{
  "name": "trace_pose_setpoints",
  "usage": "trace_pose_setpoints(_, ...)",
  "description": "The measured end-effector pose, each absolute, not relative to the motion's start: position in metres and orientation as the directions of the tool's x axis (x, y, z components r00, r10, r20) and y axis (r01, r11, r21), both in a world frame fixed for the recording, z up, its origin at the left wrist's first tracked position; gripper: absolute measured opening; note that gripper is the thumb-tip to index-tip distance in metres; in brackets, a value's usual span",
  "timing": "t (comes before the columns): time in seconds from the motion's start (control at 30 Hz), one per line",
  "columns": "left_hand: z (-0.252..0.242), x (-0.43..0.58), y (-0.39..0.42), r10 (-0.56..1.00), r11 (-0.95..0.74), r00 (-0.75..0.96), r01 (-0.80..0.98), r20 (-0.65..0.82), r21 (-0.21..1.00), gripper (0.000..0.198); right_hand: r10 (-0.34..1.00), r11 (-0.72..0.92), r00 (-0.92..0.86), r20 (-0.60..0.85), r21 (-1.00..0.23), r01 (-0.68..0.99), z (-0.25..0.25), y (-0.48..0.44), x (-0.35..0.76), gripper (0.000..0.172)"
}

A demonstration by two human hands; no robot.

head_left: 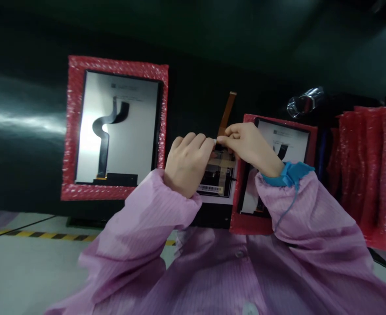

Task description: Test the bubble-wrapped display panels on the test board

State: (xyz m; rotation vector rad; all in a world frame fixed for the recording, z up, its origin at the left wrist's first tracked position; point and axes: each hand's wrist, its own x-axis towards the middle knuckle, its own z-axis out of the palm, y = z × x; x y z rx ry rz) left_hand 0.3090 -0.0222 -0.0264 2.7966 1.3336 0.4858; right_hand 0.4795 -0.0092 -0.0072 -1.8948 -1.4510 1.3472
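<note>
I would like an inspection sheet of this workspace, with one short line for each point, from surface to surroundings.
Surface: dark worktop, shiny at left.
Job's things: dark unit with barcode label, partly hidden; copper-coloured ribbon; left display panel and right display panel, each on red bubble wrap.
Clutter: clear plastic item beyond the right display panel; red bubble-wrap stack at far right.
Grips: left hand and right hand nearly meet, small white piece between them; exact hold unclear.
Cables: thin black cable, lower left; blue cord from the right wrist's blue band.
Surroundings: pale floor with yellow-and-black tape.
</note>
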Motion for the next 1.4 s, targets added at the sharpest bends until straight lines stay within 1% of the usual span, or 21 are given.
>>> trace_pose_setpoints(0.17,-0.030,0.306,-0.029,0.744,-0.640,0.568,0.758,0.352,0.129,0.017,0.911,-0.339,-0.027,-0.411,-0.784,0.519,-0.010,-0.009,0.481,0.026)
trace_pose_setpoints(0.37,-0.029,0.305,-0.032,0.766,-0.617,0.539,0.770,0.350,0.164,0.015,0.920,-0.308,-0.051,-0.390,-0.794,0.524,-0.014,-0.010,0.483,0.026)
trace_pose_setpoints(0.5,-0.030,0.306,-0.033,0.788,-0.593,0.524,0.786,0.323,0.173,0.013,0.922,-0.260,-0.090,-0.377,-0.774,0.577,-0.014,-0.010,0.484,0.032)
trace_pose_setpoints(0.6,-0.030,0.305,-0.034,0.792,-0.592,0.522,0.785,0.317,0.185,0.012,0.917,-0.228,-0.123,-0.378,-0.754,0.616,-0.013,-0.010,0.486,0.029)
trace_pose_setpoints(0.73,-0.029,0.305,-0.035,0.780,-0.610,0.541,0.769,0.315,0.190,0.016,0.912,-0.243,-0.106,-0.396,-0.730,0.639,-0.014,-0.009,0.485,0.027)
trace_pose_setpoints(0.9,-0.029,0.304,-0.035,0.777,-0.613,0.546,0.769,0.312,0.182,0.020,0.917,-0.278,-0.071,-0.392,-0.758,0.590,-0.015,-0.008,0.485,0.030)
trace_pose_setpoints(1.1,-0.025,0.306,-0.035,0.748,-0.642,0.572,0.753,0.338,0.146,0.020,0.908,-0.287,-0.083,-0.410,-0.757,0.587,-0.013,-0.009,0.485,0.033)
trace_pose_setpoints(1.23,-0.022,0.305,-0.035,0.735,-0.664,0.596,0.731,0.323,0.161,0.017,0.903,-0.284,-0.088,-0.421,-0.737,0.613,-0.012,-0.009,0.485,0.032)
trace_pose_setpoints(1.4,-0.020,0.305,-0.035,0.736,-0.671,0.614,0.718,0.285,0.183,0.014,0.898,-0.288,-0.098,-0.429,-0.741,0.606,-0.014,-0.009,0.485,0.030)
